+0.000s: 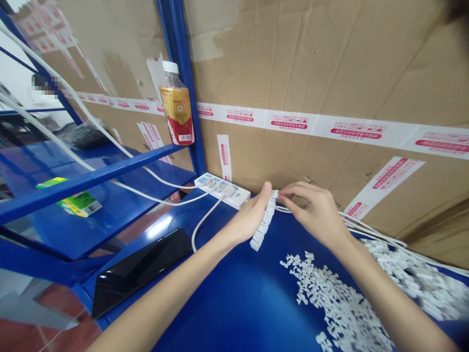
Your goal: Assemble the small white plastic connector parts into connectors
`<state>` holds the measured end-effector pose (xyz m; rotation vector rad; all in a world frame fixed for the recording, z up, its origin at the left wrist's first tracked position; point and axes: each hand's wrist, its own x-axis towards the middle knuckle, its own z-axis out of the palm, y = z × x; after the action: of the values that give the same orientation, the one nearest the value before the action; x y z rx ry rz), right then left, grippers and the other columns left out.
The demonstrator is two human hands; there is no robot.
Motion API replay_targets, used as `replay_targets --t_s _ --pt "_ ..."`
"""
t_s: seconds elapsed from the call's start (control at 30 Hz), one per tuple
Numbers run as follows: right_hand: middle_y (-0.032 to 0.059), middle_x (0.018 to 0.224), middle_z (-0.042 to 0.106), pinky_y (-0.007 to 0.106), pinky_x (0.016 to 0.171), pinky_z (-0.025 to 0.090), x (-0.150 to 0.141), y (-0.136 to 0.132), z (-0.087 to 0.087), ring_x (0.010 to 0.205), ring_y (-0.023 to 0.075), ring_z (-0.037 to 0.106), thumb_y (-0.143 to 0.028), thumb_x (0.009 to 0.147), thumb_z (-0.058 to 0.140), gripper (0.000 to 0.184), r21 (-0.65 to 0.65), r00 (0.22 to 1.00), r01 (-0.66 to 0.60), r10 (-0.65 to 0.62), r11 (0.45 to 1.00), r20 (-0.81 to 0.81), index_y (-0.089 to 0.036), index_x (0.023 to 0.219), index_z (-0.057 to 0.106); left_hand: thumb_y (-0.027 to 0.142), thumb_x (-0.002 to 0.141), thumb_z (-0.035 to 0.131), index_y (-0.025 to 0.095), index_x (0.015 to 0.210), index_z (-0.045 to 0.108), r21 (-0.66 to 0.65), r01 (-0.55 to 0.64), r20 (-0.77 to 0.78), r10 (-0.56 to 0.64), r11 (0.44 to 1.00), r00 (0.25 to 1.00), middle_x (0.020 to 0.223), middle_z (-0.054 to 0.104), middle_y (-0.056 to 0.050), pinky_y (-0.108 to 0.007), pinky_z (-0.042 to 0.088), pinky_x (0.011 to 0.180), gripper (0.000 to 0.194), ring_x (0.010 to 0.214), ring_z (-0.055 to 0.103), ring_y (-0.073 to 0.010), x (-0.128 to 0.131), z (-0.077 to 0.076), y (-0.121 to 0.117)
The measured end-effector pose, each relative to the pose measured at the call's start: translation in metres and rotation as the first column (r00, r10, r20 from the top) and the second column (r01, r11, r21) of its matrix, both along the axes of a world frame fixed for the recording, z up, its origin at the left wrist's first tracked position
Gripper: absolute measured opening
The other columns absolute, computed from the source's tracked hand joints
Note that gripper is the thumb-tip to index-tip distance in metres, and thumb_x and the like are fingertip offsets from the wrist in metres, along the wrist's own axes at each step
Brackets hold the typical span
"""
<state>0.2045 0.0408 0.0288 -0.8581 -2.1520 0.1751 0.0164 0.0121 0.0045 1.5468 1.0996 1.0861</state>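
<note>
Right now I hold a white strip (264,222) in my left hand (251,215), thumb along its edge, its lower end hanging free over the blue tabletop (234,308). My right hand (317,208) is narrow, thumb and forefinger pinched at the strip's upper end; whether a loose bit sits between them is too small to tell. Below my right hand lies a pile of white pieces (333,298), and a second heap (417,278) spreads to the right of that forearm. Just beyond my left hand is a socket bar (223,190); a black panel (141,269) lies left of that forearm. I take the step as working the strip's end; the next move calls for a steady left grip and fine fingertip alignment.
</note>
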Motion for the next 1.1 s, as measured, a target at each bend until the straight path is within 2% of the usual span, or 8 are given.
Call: replay_targets --t_s 0.17,0.37,0.63,1.1 --pt "0.0029 0.099 0.072 0.036 0.084 0.060 -0.0017 -0.0008 -0.0012 0.089 0.0164 0.070 -0.036 0.105 0.065 0.022 0.007 1.000 -0.013 0.013 1.000 0.015 -0.016 0.097 0.070 0.081 0.100 0.018 0.020 0.150 0.059 -0.014 0.005 0.003 -0.005 1.000 1.000 0.166 0.044 -0.009 -0.047 0.034 0.128 0.088 0.154 0.042 -0.0313 -0.0023 0.0000 0.0009" --pt "0.0033 0.101 0.072 0.037 0.087 0.059 -0.0050 -0.0047 0.0012 0.091 0.0169 0.070 -0.035 0.106 0.064 0.021 0.025 0.999 -0.025 0.024 0.999 0.028 -0.017 0.098 0.070 0.077 0.103 0.020 0.022 0.149 0.060 -0.016 -0.003 0.015 0.003 1.000 1.000 0.160 0.053 -0.008 -0.048 0.033 0.128 0.082 0.155 0.042 -0.0307 -0.0027 -0.0023 0.0002" --pt "0.0035 0.102 0.071 0.036 0.085 0.060 -0.0072 -0.0013 -0.0031 0.090 0.0164 0.069 -0.036 0.106 0.063 0.022 -0.008 0.998 -0.042 0.042 0.999 0.054 -0.017 0.098 0.070 0.073 0.105 0.017 0.020 0.152 0.057 -0.004 -0.008 0.049 0.008 1.000 0.999 0.166 0.043 -0.006 -0.045 0.035 0.128 0.080 0.158 0.034 -0.0302 -0.0040 -0.0006 -0.0005" --pt "0.0042 0.104 0.071 0.035 0.083 0.060 -0.0076 -0.0011 -0.0065 0.090 0.0164 0.069 -0.038 0.106 0.064 0.023 -0.047 0.998 -0.049 0.050 0.998 0.026 -0.017 0.102 0.070 0.078 0.103 0.019 0.015 0.153 0.054 -0.017 -0.005 0.067 0.006 1.000 0.998 0.166 0.044 -0.011 -0.045 0.041 0.124 0.088 0.158 0.033 -0.0329 -0.0035 0.0022 -0.0023"
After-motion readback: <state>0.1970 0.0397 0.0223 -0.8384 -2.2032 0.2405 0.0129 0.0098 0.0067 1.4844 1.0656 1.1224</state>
